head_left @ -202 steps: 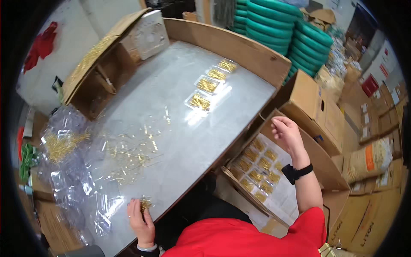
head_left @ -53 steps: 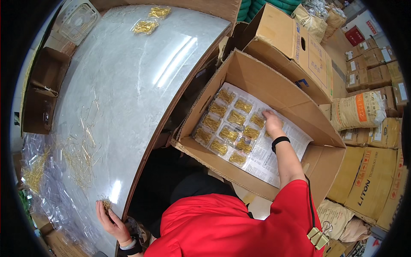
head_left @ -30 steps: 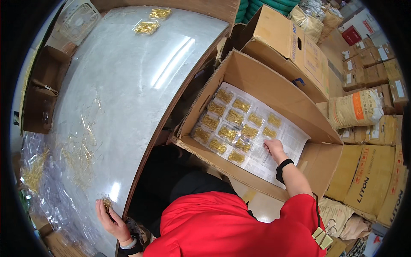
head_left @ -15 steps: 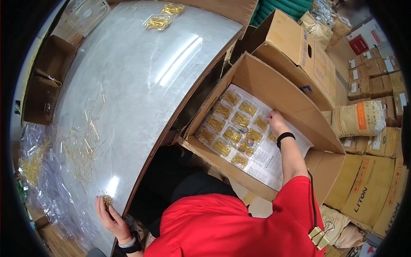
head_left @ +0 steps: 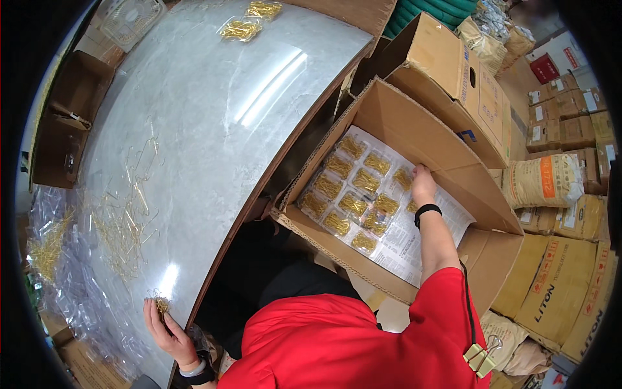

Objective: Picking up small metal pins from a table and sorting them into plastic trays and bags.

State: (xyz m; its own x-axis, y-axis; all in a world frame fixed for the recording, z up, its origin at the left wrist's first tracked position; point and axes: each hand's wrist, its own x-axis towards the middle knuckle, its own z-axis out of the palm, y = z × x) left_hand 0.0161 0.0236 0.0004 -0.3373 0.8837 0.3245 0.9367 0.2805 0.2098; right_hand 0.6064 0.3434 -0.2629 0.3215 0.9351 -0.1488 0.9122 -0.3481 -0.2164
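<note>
My left hand [head_left: 171, 337] rests at the near edge of the grey table [head_left: 207, 149], its fingers closed around a small bunch of gold wire hooks [head_left: 162, 306]. My right hand [head_left: 424, 187] reaches into an open cardboard box [head_left: 479, 175] on the right. Its curled fingers are at the edge of a clear pack of gold hooks [head_left: 403, 178]; the fingertips are partly hidden. Beside it, several similar clear packs [head_left: 353, 204] lie in rows on a printed paper sheet [head_left: 408, 249] in the box. Another pack [head_left: 412, 206] is partly covered by my right wrist.
Loose gold hooks [head_left: 126, 223] are scattered across the table's left part, near a heap of clear plastic packaging [head_left: 84, 305]. Two filled packs [head_left: 241, 30] lie at the far end. A closed carton [head_left: 447, 71] stands beyond the open box. Sacks [head_left: 541, 178] and stacked cartons line the right.
My right hand has shifted slightly away from me, and the pack at its fingers has slid the same way, up and right. My left hand stays put with the hooks.
</note>
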